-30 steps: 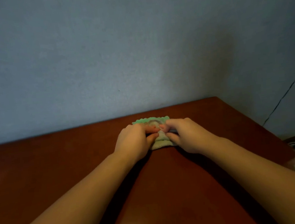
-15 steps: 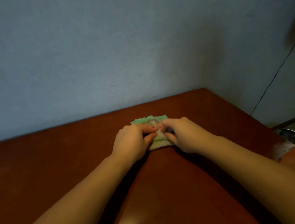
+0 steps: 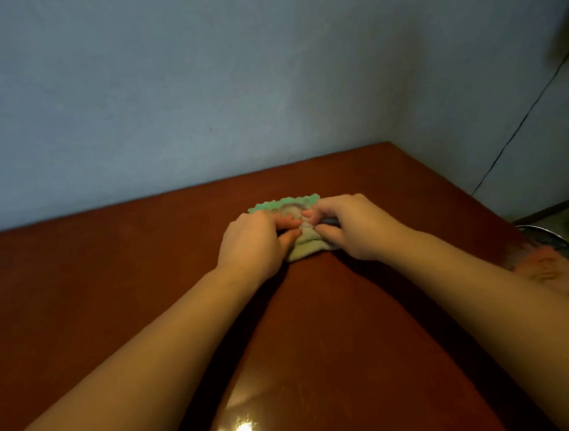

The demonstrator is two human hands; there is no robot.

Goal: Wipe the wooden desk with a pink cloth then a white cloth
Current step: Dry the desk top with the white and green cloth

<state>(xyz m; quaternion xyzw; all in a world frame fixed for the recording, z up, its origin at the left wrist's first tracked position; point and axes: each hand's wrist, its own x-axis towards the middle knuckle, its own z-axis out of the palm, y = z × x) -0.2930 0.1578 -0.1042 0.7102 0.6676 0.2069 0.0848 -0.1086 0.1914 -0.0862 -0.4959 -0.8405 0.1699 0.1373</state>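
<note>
A whitish cloth with a green scalloped edge (image 3: pixel 304 244) lies bunched on the red-brown wooden desk (image 3: pixel 110 282), near the wall. My left hand (image 3: pixel 254 243) and my right hand (image 3: pixel 349 226) meet over it, each pinching its folds with fingers and thumb. Most of the cloth is hidden under my hands. A pinkish cloth (image 3: pixel 549 267) lies blurred at the desk's right edge, beside my right forearm.
A blue-grey wall (image 3: pixel 196 85) rises right behind the desk. The desk's right edge runs diagonally from the back corner toward me. A round metal-rimmed object (image 3: pixel 553 240) stands on the floor past that edge. A thin dark cable (image 3: pixel 522 122) hangs down the right wall.
Both hands keep gripping the cloth in the same spot. The view has shifted slightly, bringing more of the pinkish cloth and the metal-rimmed object into sight at the right.
</note>
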